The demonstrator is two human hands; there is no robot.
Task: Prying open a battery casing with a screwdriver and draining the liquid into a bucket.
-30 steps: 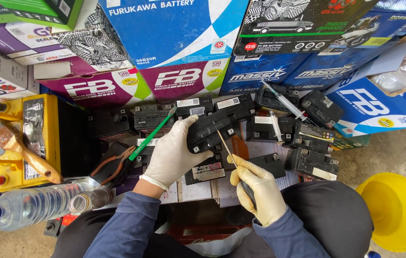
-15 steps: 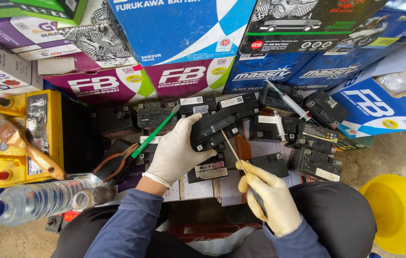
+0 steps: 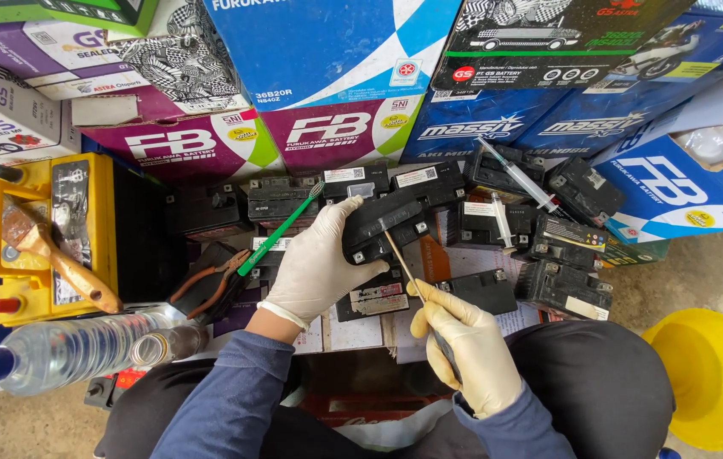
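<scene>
Left hand (image 3: 315, 268), white glove, fingers wrapped over the near-left end of a small black battery (image 3: 387, 223), holding it tipped up on the pile, centre of the scene. Right hand (image 3: 463, 348), same glove, thumb and forefinger pinching a thin wooden stick (image 3: 397, 257); its far tip sits on the top face of the battery, between the terminals.

Step in hand, by my read: probing or scraping the battery top with the stick while the other hand steadies it. Next move likely calls for a firm hold on the case and a light, controlled push with the tip, since the stick looks thin enough to snap.

Around it: more black batteries (image 3: 561, 285) to the right, a syringe (image 3: 519, 176) lying on them far right, green toothbrush (image 3: 281, 228) and pliers (image 3: 208, 285) on the left, yellow battery (image 3: 51, 234) with a paintbrush (image 3: 55, 259) on top far left, clear bottle (image 3: 68, 350) near left, yellow funnel (image 3: 719, 378) near right. Printed cartons (image 3: 336, 51) stacked along the far side.

Hard to see: what the tip actually touches. The battery's near face is hidden by the left palm. The bench underneath is mostly buried. Funnel cut off at the frame edge.
</scene>
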